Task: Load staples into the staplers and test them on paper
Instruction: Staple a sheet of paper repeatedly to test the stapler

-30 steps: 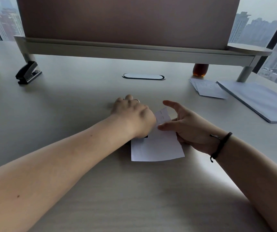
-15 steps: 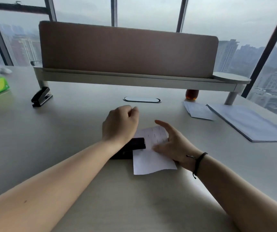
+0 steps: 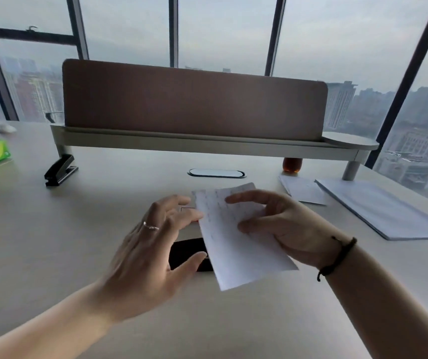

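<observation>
Fingers of the right hand pinch the paper, lifted over the black stapler on the worktop; the left hand hovers beside, fingers spread.

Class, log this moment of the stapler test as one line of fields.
step: checking test | right hand: holds stapled paper | left hand: open above black stapler | second stapler: far left, untouched

Dim, hazy daylight came through the windows; the desk was backlit, edges bowed, hands slightly blurred.
</observation>
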`<state>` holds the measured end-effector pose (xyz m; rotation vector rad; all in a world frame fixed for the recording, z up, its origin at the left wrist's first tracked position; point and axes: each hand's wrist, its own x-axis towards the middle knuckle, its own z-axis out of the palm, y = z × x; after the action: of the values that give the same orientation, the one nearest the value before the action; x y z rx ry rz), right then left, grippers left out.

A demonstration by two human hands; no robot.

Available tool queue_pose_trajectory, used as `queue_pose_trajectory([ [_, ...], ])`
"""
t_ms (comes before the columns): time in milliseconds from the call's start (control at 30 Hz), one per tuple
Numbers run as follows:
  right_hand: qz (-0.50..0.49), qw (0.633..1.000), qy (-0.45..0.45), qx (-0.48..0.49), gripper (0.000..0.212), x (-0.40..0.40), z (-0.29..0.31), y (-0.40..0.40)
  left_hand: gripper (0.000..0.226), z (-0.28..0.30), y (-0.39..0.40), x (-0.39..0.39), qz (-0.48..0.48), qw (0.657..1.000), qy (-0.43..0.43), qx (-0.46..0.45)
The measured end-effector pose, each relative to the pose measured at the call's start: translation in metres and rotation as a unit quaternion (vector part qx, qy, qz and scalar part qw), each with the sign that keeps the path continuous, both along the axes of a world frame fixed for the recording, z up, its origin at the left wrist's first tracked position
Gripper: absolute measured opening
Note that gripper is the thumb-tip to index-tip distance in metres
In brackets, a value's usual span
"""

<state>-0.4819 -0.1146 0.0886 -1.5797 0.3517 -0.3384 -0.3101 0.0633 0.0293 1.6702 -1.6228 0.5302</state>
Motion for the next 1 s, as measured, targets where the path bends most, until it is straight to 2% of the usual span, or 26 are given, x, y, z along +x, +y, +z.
queue_pose_trajectory([
  [167, 0.006, 0.999, -0.030, 0.022, 0.037, 0.017, -0.015, 0.030, 0.022, 0.002, 0.008, -0.002, -0.018, 0.999, -0.022, -0.041],
  [300, 0.012, 0.999, -0.029, 0.035, 0.033, 0.009, -0.026, 0.036, 0.014, 0.004, 0.008, -0.003, -0.022, 0.997, -0.039, -0.059],
  [367, 0.016, 0.996, -0.045, 0.077, 0.036, 0.006, -0.026, 0.036, 0.013, 0.007, 0.007, -0.007, -0.045, 0.997, 0.004, -0.064],
  [433, -0.021, 0.992, -0.085, 0.088, 0.061, 0.008, -0.028, 0.030, 0.010, 0.009, 0.009, -0.012, -0.070, 0.991, 0.100, -0.059],
  [467, -0.048, 0.990, -0.111, 0.075, 0.069, 0.010, -0.031, 0.025, 0.009, 0.011, 0.010, -0.016, -0.080, 0.980, 0.176, -0.054],
  [500, -0.077, 0.988, -0.132, 0.037, 0.072, 0.011, -0.032, 0.021, 0.007, 0.012, 0.011, -0.019, -0.100, 0.956, 0.272, -0.041],
  [567, -0.100, 0.981, -0.146, -0.075, 0.070, 0.010, -0.033, 0.020, 0.008, 0.014, 0.011, -0.022, -0.175, 0.860, 0.480, -0.007],
  [600, -0.085, 0.979, -0.154, -0.106, 0.065, 0.008, -0.032, 0.024, 0.011, 0.014, 0.011, -0.021, -0.201, 0.813, 0.546, 0.016],
  [633, -0.061, 0.980, -0.160, -0.101, 0.054, 0.006, -0.029, 0.031, 0.019, 0.013, 0.011, -0.019, -0.208, 0.785, 0.582, 0.045],
  [700, 0.009, 0.989, -0.143, -0.022, 0.039, 0.003, -0.025, 0.042, 0.034, 0.012, 0.009, -0.016, -0.211, 0.737, 0.634, 0.105],
  [800, 0.066, 0.992, -0.055, 0.097, 0.037, 0.007, -0.032, 0.049, 0.030, 0.014, 0.008, -0.015, -0.232, 0.661, 0.696, 0.156],
  [867, 0.050, 0.989, -0.014, 0.140, 0.024, 0.011, -0.036, 0.050, 0.031, 0.016, 0.009, -0.015, -0.244, 0.634, 0.715, 0.168],
  [1000, 0.054, 0.977, -0.004, 0.207, 0.024, 0.014, -0.035, 0.054, 0.034, 0.014, 0.008, -0.015, -0.248, 0.603, 0.738, 0.175],
])
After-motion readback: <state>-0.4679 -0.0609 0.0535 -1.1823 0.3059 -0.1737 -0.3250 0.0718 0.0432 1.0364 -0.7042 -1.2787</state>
